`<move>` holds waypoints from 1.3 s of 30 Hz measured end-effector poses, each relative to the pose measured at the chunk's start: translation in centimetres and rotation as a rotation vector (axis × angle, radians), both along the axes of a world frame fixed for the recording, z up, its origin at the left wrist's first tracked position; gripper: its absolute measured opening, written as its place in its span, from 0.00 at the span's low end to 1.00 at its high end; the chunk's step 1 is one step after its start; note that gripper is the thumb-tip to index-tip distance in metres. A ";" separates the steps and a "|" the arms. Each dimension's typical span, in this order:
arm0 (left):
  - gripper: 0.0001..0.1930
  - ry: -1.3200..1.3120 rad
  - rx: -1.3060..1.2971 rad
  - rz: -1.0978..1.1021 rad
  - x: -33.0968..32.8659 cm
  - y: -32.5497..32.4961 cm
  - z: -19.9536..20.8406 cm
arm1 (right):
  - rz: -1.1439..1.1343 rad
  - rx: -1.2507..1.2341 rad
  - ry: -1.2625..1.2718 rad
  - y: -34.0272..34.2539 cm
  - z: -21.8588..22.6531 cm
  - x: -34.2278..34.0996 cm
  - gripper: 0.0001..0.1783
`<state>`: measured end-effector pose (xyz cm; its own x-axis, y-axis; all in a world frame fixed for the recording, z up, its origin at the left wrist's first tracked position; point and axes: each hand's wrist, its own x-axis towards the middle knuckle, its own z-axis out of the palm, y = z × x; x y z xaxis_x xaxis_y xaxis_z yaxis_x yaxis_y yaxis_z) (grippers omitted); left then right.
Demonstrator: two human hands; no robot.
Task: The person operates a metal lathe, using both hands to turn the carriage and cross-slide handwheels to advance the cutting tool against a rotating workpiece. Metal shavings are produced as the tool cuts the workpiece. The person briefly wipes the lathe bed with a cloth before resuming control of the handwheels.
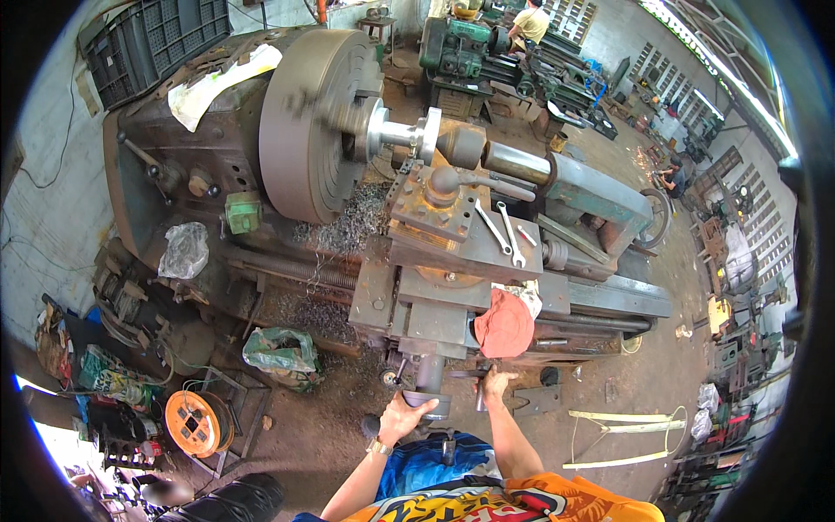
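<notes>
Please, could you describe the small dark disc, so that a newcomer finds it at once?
On the big lathe, find the carriage bearing wrenches. At its near end is the disc. It is round, with the left hand on its rim; the neighbouring handle is slim.

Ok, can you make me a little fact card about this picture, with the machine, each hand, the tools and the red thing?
Machine: big metal lathe with a large round chuck
Left hand: gripping a grey handwheel
Right hand: at a metal handle, exact grip unclear
Tools: two wrenches lying on the lathe
Red thing: soft cloth or cap, near the wrenches
</notes>
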<state>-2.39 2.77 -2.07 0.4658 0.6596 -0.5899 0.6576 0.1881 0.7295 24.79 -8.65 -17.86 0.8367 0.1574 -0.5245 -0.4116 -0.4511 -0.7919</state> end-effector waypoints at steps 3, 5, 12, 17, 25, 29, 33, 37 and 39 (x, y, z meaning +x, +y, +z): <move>0.53 -0.014 0.007 0.005 0.0 0.1 0.4 | -0.034 0.031 -0.004 0.0 0.8 -0.2 0.58; 0.49 -0.019 0.002 0.019 0.0 0.1 0.6 | -0.030 0.042 0.013 0.1 1.0 -0.2 0.58; 0.48 0.010 -0.010 0.005 0.0 0.1 -0.1 | 0.034 0.084 0.012 -0.6 -0.4 0.6 0.45; 0.54 0.013 -0.029 -0.013 -0.1 -0.1 -1.3 | -0.047 0.099 0.035 -0.4 -0.9 0.4 0.17; 0.54 0.004 -0.025 -0.013 -0.1 0.0 -1.1 | -0.021 0.193 0.149 -0.6 1.3 0.7 0.25; 0.54 -0.008 -0.021 -0.010 -0.2 0.0 -1.0 | -0.012 0.150 0.122 -0.6 1.6 0.8 0.25; 0.55 -0.008 -0.035 -0.011 -0.1 -0.1 -1.6 | -0.013 0.189 0.198 -0.7 1.6 1.0 0.25; 0.55 -0.040 -0.025 0.000 -0.1 -0.3 -2.4 | 0.005 0.202 0.197 -1.0 1.5 1.3 0.24; 0.55 -0.036 -0.034 -0.003 -0.1 -0.3 -2.6 | 0.019 0.208 0.199 -1.0 1.5 1.4 0.24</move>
<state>-2.54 2.50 -4.63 0.4887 0.6381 -0.5950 0.6319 0.2115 0.7457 26.21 -9.70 -16.39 0.7164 0.2936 -0.6329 -0.5613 -0.2963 -0.7728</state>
